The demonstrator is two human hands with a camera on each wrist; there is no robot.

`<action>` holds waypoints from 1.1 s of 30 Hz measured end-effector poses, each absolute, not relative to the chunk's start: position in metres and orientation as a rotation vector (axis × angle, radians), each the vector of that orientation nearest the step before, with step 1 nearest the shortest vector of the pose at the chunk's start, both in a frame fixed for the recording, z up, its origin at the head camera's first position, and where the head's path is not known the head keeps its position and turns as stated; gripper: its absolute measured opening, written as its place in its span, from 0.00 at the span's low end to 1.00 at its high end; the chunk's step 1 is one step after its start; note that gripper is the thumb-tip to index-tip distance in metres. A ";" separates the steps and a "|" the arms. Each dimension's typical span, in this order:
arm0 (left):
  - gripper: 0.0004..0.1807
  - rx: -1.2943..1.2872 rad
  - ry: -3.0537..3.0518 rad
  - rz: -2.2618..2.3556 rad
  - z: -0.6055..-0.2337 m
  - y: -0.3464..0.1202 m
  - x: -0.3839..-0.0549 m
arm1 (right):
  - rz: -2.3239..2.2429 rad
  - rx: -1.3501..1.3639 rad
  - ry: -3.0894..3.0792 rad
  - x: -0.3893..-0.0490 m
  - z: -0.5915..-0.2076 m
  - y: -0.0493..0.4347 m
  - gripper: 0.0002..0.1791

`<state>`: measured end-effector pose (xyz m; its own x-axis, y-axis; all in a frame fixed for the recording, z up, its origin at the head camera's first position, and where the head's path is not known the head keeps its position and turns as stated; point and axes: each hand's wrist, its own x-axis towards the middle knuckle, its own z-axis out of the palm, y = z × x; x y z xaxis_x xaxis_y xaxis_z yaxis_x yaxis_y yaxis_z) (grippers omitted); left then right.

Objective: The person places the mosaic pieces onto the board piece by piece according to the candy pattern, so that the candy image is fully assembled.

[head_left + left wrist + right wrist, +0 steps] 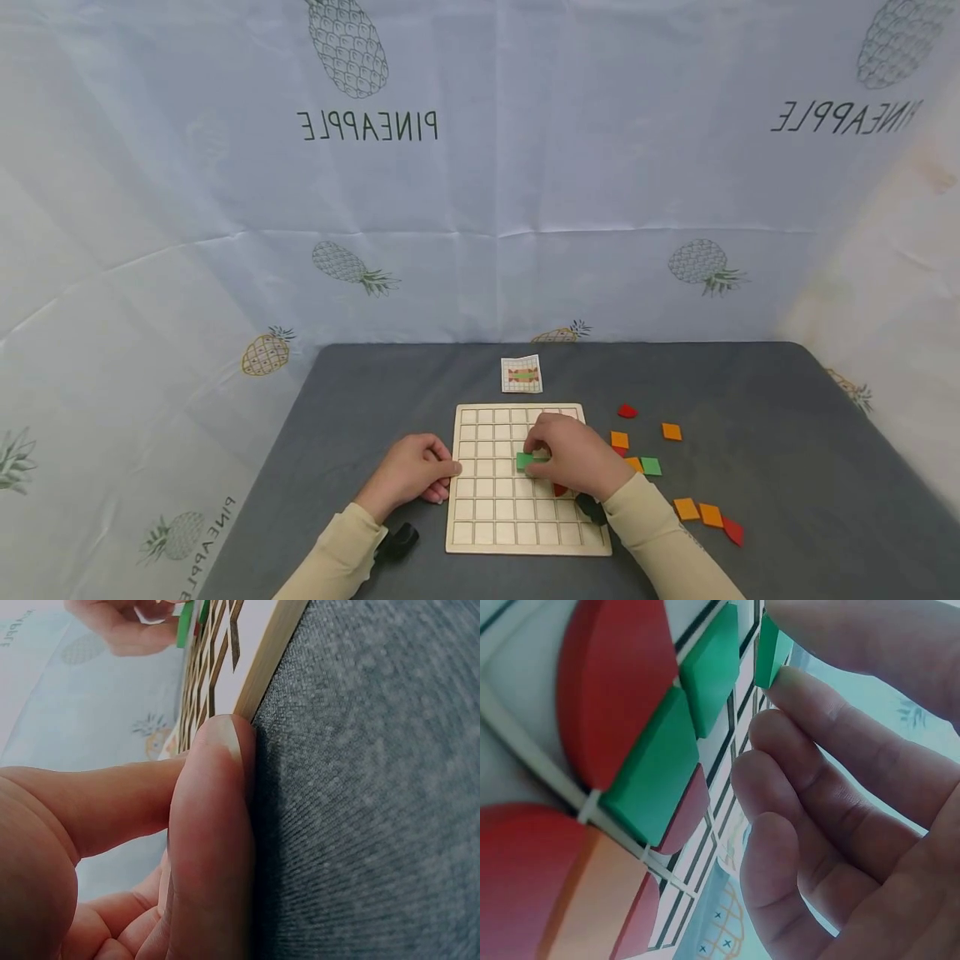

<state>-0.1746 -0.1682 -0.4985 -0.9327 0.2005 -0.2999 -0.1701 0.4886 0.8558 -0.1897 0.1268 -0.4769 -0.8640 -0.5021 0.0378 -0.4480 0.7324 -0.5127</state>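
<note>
A square wooden grid board lies on the dark table. My left hand holds its left edge, thumb and forefinger together at the rim. Over the middle of the board, my right hand pinches a green square tile between thumb and forefinger. In the right wrist view, two more green tiles sit on the grid, beside a red curved-edged piece and an orange tile. From the head view, the right hand hides most of these.
Right of the board lie loose orange tiles, a green tile and red pieces. A small printed pattern card lies behind the board. Pineapple-print cloth hangs behind the table.
</note>
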 end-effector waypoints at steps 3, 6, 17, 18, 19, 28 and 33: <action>0.13 0.023 2.378 1.426 -0.498 -0.168 -0.175 | -0.776 -0.792 2.834 -0.190 -0.478 0.126 0.07; 0.13 0.016 2.373 1.427 -0.497 -0.169 -0.175 | -0.755 -0.800 2.836 -0.190 -0.478 0.125 0.07; 0.12 0.066 2.384 1.422 -0.495 -0.171 -0.177 | -0.718 -0.818 2.859 -0.190 -0.480 0.122 0.07; 0.12 0.075 2.387 1.420 -0.495 -0.171 -0.177 | -0.714 -0.818 2.856 -0.189 -0.480 0.122 0.07; 0.12 0.072 2.384 1.420 -0.495 -0.172 -0.177 | -0.711 -0.814 2.853 -0.189 -0.480 0.121 0.07; 0.12 0.068 2.380 1.420 -0.497 -0.171 -0.176 | -0.689 -0.814 2.838 -0.189 -0.477 0.119 0.06; 0.13 0.046 2.368 1.423 -0.499 -0.172 -0.176 | -0.694 -0.800 2.829 -0.189 -0.478 0.118 0.06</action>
